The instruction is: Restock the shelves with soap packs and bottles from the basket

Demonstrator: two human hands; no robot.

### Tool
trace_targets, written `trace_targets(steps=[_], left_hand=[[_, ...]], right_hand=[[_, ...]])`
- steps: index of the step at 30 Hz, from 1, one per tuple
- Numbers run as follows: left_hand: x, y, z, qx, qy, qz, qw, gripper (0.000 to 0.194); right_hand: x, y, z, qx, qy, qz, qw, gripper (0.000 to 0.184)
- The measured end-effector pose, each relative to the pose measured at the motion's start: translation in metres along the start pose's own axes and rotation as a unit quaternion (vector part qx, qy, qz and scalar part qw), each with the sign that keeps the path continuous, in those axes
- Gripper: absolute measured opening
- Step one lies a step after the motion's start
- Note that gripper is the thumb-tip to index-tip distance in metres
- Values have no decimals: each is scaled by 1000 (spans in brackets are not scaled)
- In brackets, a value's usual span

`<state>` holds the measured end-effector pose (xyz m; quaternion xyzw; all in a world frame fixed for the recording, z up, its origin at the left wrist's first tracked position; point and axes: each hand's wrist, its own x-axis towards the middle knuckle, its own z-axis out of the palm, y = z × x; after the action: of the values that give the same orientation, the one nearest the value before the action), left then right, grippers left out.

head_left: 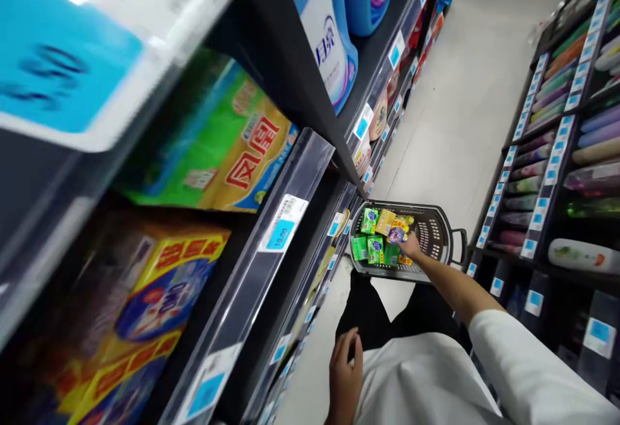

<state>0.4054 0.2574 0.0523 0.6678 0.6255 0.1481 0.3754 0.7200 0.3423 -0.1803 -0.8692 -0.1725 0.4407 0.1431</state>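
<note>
My right hand reaches down into a dark plastic shopping basket on the floor. Its fingers are closed on a yellow-and-blue soap pack, which is over the other packs inside. Around it lie several green packs and a tan-yellow pack, bunched at the basket's left end. My left hand hangs by my white shirt, loosely curled with fingers apart and nothing visible in it.
Close on the left, a shelf holds green-and-gold boxes and yellow-and-blue soap packs. Large blue bottles stand farther along. Another shelf with packets and bottles lines the right. Pale floor runs between them.
</note>
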Motion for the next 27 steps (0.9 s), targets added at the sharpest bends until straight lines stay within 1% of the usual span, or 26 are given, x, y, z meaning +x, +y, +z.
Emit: trace_targets(steps=[1, 3, 5, 6, 7, 9, 11, 14, 17, 22, 24, 27], left_hand=[[-4, -9, -3, -3, -8, -18, 1000, 31], [-10, -26, -8, -13, -11, -45, 999, 34], [-12, -39, -10, -32, 4, -67, 997, 35], [-13, -43, -9, -42, 15, -76, 996, 36], [-13, -47, -9, -51, 27, -83, 995, 36], [-11, -51, -7, -65, 48, -94, 992, 37], [-10, -53, -8, -73, 55, -101, 991, 38], [-7, -53, -10, -73, 57, -111, 989, 39], [-5, -51, -12, -60, 50, -113, 990, 39], [-7, -46, -7, -48, 49, -111, 991, 41], [-7, -44, -6, -47, 41, -104, 993, 41], [-4, -37, -7, -49, 18, -96, 994, 39]], right_hand=[[6, -1, 9, 2, 9, 8, 1000, 53], [14, -3, 25, 9, 24, 20, 999, 74], [18, -7, 37, 16, 36, 26, 999, 96], [18, -9, 42, 19, 42, 28, 999, 104], [18, -11, 45, 22, 49, 29, 998, 109], [17, -14, 50, 25, 64, 28, 997, 114], [15, -17, 53, 27, 77, 24, 996, 112], [12, -21, 54, 31, 85, 16, 996, 101], [9, -26, 50, 40, 91, 13, 995, 90], [4, -27, 35, 73, 86, -3, 994, 76], [1, -24, 28, 92, 79, -9, 993, 74], [-6, -19, 16, 128, 77, -3, 989, 76]])
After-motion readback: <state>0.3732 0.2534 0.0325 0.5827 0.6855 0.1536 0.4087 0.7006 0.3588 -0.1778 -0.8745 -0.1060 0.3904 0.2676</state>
